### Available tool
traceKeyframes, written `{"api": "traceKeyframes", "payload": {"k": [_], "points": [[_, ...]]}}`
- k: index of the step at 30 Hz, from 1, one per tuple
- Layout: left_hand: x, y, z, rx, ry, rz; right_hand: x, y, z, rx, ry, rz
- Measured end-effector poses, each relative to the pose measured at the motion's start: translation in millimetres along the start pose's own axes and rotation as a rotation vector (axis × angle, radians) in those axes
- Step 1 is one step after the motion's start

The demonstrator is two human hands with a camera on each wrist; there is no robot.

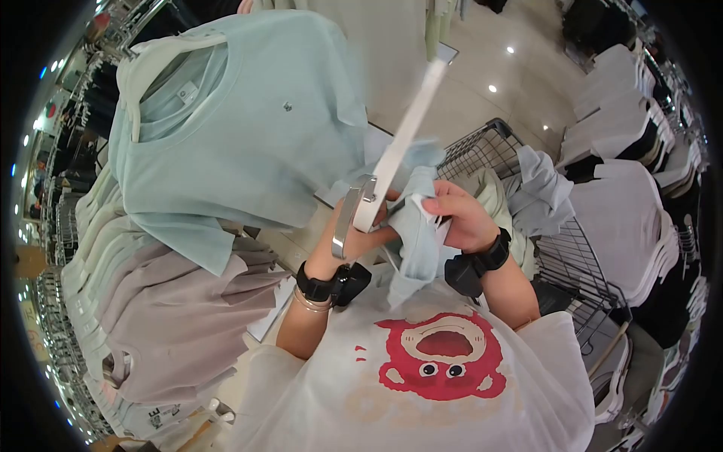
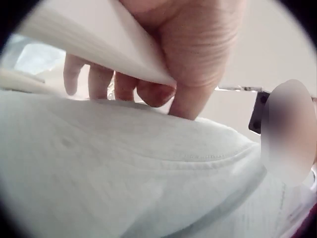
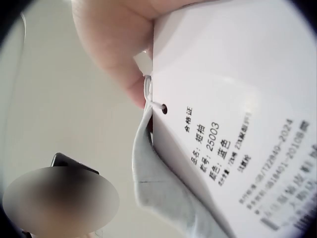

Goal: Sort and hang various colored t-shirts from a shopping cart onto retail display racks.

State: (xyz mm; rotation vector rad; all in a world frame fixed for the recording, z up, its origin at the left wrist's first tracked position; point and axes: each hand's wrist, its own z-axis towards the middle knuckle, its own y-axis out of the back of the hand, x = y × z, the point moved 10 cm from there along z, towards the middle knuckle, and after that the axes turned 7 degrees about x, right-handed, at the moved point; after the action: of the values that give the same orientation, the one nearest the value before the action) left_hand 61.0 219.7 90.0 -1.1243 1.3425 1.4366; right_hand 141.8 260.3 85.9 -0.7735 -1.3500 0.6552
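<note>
Black wire cart [image 1: 482, 153] with clothes [image 1: 538, 192] inside, left fingers [image 2: 101, 82] round hanger [image 1: 407, 135], right fingers [image 1: 449, 204] round tag [image 3: 213, 64]

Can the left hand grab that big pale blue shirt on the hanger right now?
Probably not without letting go first: the left hand is gripping a white bar. The pale blue shirt hangs close by, though, and its front looks uncovered.

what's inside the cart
The cart shows a pale green garment and a grey-blue garment, the latter seemingly draped over its side. Anything beneath them is covered, and the right hand blocks part of the view.
</note>
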Motion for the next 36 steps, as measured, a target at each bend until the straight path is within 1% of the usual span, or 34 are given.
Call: {"api": "traceKeyframes", "payload": {"k": [1, 2, 3, 4, 5, 6, 7, 8, 9, 11, 12, 13, 15, 16, 17, 19, 20, 22, 23, 25, 26, 27, 28, 29, 31, 32, 33, 35, 36], "points": [[5, 4, -3, -0.067, 0.075, 0.033, -2, -6, 2, 0.063, -0.029, -0.015], [5, 4, -3, -0.084, 0.002, -0.024, -2, -6, 3, 0.066, -0.037, -0.016], [6, 6, -6, -0.093, 0.005, -0.026, -6, -10, 5, 0.116, -0.086, -0.026], [5, 12, -11, -0.124, 0.000, 0.072, -10, -14, 8, 0.167, -0.135, -0.032], [3, 18, -15, -0.155, -0.006, 0.171, -6, -16, 10, 0.172, -0.144, -0.030], [5, 27, -26, -0.207, 0.123, 0.194, 6, -27, 12, 0.241, -0.121, -0.223], [5, 33, -34, -0.217, 0.130, 0.194, 18, -40, 13, 0.310, -0.096, -0.413], [1, 47, -44, -0.314, 0.033, -0.011, 23, -42, 16, 0.254, -0.173, -0.523], [-2, 63, -56, -0.409, -0.070, -0.216, 32, -44, 19, 0.265, -0.178, -0.523], [-8, 84, -76, -0.420, -0.143, -0.316, 30, -31, 21, 0.310, -0.409, -1.292], [-9, 94, -86, -0.497, -0.102, -0.293, 37, -31, 26, 0.242, -0.383, -1.429], [-14, 95, -90, -0.512, -0.100, -0.296, 34, -32, 29, 0.257, -0.391, -1.429], [-21, 100, -103, -0.646, 0.041, -0.009, 39, -16, 37, 0.126, -0.439, -2.020], [-24, 98, -106, -0.687, 0.046, 0.010, 38, -16, 37, 0.115, -0.243, -2.159], [-23, 95, -107, -0.696, 0.051, 0.009, 36, -14, 37, 0.127, -0.245, -2.157], [-20, 92, -113, -0.741, 0.102, 0.062, 47, -20, 42, 0.016, -0.137, -2.342], [-20, 91, -114, -0.751, 0.104, 0.059, 48, -27, 44, 0.028, -0.136, -2.344], [-21, 88, -117, -0.791, 0.128, 0.120, 74, -51, 44, -0.218, -0.044, -2.448], [-22, 87, -119, -0.810, 0.140, 0.151, 74, -54, 47, -0.207, -0.042, -2.449], [-22, 88, -122, -0.841, 0.145, 0.169, 73, -78, 48, -0.152, 0.192, -2.568], [-26, 89, -123, -0.852, 0.112, 0.183, 75, -84, 47, -0.152, 0.194, -2.567], [-30, 90, -124, -0.864, 0.078, 0.196, 74, -90, 45, -0.076, 0.144, -2.387], [-30, 90, -125, -0.877, 0.097, 0.141, 70, -93, 45, -0.004, 0.095, -2.205], [-33, 89, -124, -0.878, 0.097, 0.141, 67, -95, 45, -0.003, 0.095, -2.206], [-44, 88, -125, -0.900, 0.023, 0.132, 55, -83, 49, 0.000, -0.004, -1.766], [-45, 87, -123, -0.898, 0.020, 0.133, 50, -74, 51, -0.025, 0.038, -1.746], [-46, 87, -123, -0.901, 0.006, 0.118, 41, -65, 55, -0.025, 0.040, -1.746], [-49, 88, -124, -0.905, -0.005, 0.104, 42, -23, 55, -0.331, 0.081, -1.221], [-48, 90, -125, -0.908, -0.023, 0.026, 27, -13, 55, -0.367, 0.017, -1.004]]}}
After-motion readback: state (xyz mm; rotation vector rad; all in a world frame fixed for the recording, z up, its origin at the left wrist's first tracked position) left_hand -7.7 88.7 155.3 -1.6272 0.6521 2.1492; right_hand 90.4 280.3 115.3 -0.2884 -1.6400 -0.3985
